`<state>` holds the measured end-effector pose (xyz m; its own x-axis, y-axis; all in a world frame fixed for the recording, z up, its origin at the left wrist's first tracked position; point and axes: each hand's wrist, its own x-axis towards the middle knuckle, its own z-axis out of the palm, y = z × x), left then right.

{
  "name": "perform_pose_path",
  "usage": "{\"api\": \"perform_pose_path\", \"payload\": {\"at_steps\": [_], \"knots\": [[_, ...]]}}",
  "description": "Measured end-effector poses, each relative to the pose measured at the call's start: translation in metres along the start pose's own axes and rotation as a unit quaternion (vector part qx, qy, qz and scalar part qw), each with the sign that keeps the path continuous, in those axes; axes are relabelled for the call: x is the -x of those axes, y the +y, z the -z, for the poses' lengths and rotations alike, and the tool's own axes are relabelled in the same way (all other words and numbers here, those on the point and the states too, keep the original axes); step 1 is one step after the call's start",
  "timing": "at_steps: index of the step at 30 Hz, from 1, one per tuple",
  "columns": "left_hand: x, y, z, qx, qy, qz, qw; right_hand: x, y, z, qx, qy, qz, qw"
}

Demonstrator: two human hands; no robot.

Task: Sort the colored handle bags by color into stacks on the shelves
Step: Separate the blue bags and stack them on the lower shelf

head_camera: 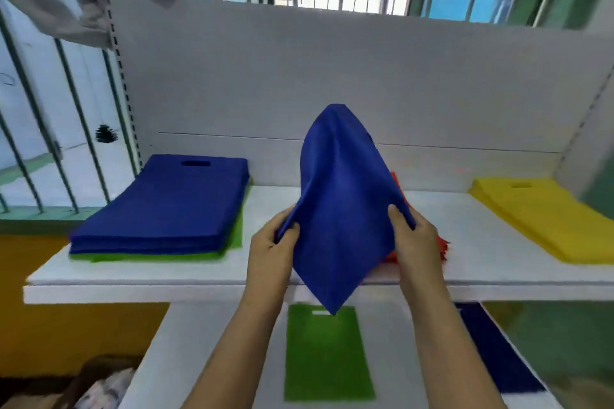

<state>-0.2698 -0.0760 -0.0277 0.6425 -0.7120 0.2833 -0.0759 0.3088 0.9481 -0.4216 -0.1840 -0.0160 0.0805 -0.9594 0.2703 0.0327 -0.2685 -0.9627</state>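
Both hands, left hand (278, 242) and right hand (413, 236), pinch a blue bag (339, 202) above the shelf (199, 271), between blue stack (166, 206) and yellow stack (548, 216). No writing readable.

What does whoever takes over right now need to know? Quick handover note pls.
Left hand and right hand each pinch an edge of one blue bag, held up over the upper shelf.
Blue stack sits at the shelf's left, on top of a green bag. Orange bags lie mostly hidden behind the held bag; yellow stack at right.
Lower shelf: a green bag and a dark blue bag lie unsorted.
Left: stack the held bag on blue, then sort the lower two.
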Motion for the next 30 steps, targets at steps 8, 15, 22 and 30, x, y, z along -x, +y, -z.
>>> {"api": "perform_pose_path", "payload": {"at_steps": [8,15,22,30], "knots": [[0.069,-0.007,-0.140,0.015,-0.064,0.080,0.995,0.003,0.009,0.193,-0.076,0.224,-0.052,0.970],[0.150,-0.066,-0.298,-0.073,-0.155,0.098,0.980,0.021,0.064,0.384,-0.016,0.318,-0.087,0.944],[0.225,-0.166,-0.373,-0.137,-0.220,0.262,0.930,0.070,0.163,0.511,0.035,0.384,-0.265,0.884],[0.204,-0.246,-0.373,-0.220,-0.202,0.330,0.896,0.066,0.249,0.529,0.008,0.428,-0.384,0.818]]}}
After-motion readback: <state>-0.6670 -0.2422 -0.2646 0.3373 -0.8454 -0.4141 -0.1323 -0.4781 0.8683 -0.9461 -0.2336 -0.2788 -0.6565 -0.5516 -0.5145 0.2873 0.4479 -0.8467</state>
